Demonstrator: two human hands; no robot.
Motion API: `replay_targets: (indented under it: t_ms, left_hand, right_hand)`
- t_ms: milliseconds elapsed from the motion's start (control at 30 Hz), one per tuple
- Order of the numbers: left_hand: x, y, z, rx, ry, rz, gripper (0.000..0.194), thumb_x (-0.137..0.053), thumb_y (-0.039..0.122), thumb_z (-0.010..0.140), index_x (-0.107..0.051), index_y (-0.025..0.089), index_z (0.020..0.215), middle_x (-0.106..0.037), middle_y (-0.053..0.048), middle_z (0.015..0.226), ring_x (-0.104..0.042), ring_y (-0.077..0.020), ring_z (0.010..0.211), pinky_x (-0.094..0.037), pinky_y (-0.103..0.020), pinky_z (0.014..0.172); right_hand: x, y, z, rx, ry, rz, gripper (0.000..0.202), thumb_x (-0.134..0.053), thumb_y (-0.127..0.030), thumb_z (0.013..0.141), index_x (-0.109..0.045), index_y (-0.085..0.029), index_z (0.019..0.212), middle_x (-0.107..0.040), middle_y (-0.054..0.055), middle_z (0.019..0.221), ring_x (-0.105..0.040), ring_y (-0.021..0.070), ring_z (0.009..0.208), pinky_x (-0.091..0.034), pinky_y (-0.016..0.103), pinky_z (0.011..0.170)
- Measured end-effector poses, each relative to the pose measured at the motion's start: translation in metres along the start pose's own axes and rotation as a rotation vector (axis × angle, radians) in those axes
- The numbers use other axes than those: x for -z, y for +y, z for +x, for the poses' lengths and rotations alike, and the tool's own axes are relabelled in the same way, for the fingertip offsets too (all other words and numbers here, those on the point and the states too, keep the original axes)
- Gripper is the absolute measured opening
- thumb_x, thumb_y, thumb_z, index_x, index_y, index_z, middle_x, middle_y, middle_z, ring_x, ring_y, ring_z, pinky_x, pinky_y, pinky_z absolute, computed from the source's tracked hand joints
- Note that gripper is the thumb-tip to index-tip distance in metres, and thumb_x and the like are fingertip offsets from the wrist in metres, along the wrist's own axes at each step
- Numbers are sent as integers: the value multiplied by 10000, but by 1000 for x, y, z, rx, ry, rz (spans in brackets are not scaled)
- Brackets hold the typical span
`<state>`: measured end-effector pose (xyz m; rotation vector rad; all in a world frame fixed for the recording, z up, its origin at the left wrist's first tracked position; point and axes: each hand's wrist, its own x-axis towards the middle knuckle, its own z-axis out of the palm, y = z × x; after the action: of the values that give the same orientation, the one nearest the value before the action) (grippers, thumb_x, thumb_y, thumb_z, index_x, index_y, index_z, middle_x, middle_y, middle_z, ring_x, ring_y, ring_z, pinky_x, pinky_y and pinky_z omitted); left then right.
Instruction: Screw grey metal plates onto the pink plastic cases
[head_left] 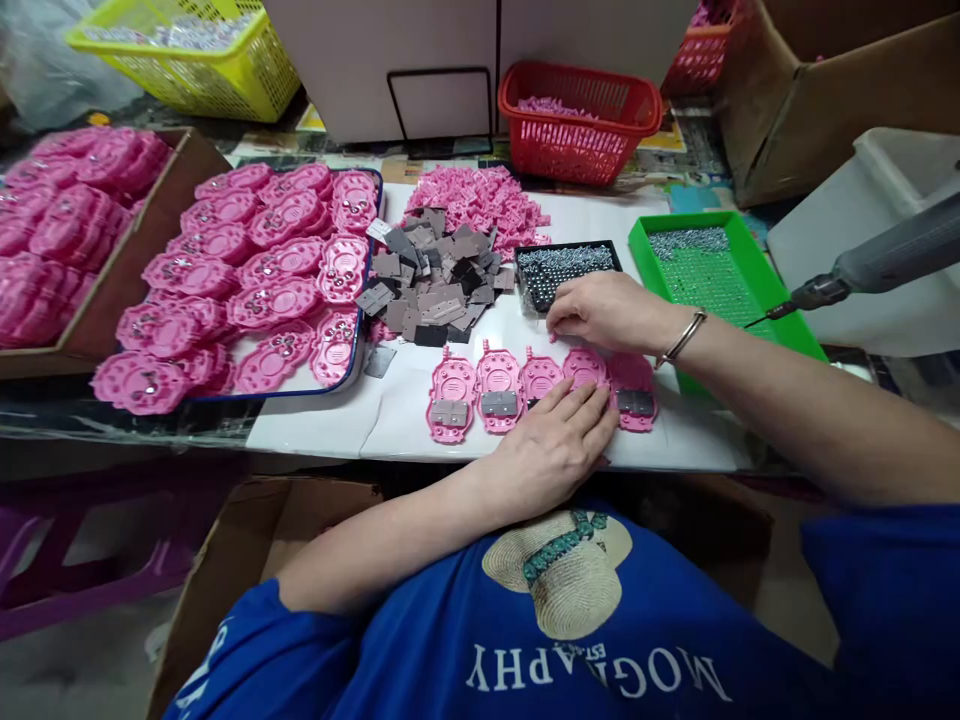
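Observation:
Several pink plastic casings lie in a row at the table's front; the leftmost casing point(453, 385) and its neighbour point(499, 375) each carry a grey plate. My left hand point(559, 440) rests flat, fingers stretched out, over the middle casings and hides their lower parts. Above the row, my right hand point(600, 308) pinches a small pink plastic piece point(553, 337), mostly hidden by the fingertips. Just behind that hand is a black tray point(532, 290) of screws. The rightmost casing point(634, 385) also has a dark plate.
Loose grey plates point(442, 285) and small pink parts point(480, 205) are heaped behind the row. A blue-rimmed tray point(300, 392) of stacked casings stands left. At right are a green tray point(772, 285) with screws and a hanging electric screwdriver point(862, 270). A red basket point(577, 150) stands behind.

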<state>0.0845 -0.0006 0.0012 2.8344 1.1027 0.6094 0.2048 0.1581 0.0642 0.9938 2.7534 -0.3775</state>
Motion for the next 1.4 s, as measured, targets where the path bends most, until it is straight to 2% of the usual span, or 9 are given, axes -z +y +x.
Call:
replay_targets:
  t_ms: [200,333,500,600,767,1133,1400]
  left_hand:
    - [-3,2,3,21,-16,19,480,-524,312,979,-524,21,1360,-566,-227,1403,-541,-335,1330,-421,-489,1144]
    - [-3,2,2,25,-21,-8,475,-517,311,980,-530,19,1354,-565,-226,1404,-531,-326,1342,-430,-470,1149]
    - [-5,1,0,42,-30,-65,475,-499,312,991,-517,22,1366,-523,-233,1445,-480,-315,1390,-435,-465,1154]
    - [-5,1,-1,40,-19,-72,471,-494,315,994,-523,18,1359,-530,-231,1439,-485,-320,1385,-445,-470,1147]
    - [-5,0,-2,37,-19,-80,481,-489,322,998,-511,19,1371,-529,-216,1446,-474,-319,1393,-436,-466,1160]
    - [-3,-1,-2,40,-41,-97,473,-455,326,1012,-506,26,1374,-516,-217,1458,-466,-306,1403,-434,-469,1161]
    - [-2,-1,0,20,-50,-28,478,-481,337,1004,-524,27,1365,-522,-215,1454,-488,-313,1384,-442,-443,1152]
  right_hand:
    - [-9,9,3,56,-5,-19,237,-562,-302,901,-760,-264,1026,-680,22,1027,-557,127,849,-312,275,711]
    - [-9,5,4,87,0,-24,217,-537,-233,895,-741,-223,969,-678,27,1036,-553,127,856,-298,274,695]
    - [3,15,-9,44,15,185,212,-552,-234,880,-715,-163,995,-701,38,941,-593,115,815,-409,260,761]
    - [5,23,-17,20,-49,345,210,-594,-270,852,-724,-170,984,-713,24,952,-625,112,832,-462,248,789]
    - [-2,27,-19,-70,-124,446,141,-616,-268,841,-701,-163,881,-695,0,826,-565,82,703,-433,234,679]
    - [-9,28,-9,22,-154,378,223,-557,-327,866,-706,-163,841,-685,19,793,-542,90,679,-405,242,668]
    - [-1,14,5,-70,-243,197,198,-649,-324,847,-694,-156,752,-609,2,619,-473,72,566,-342,245,614]
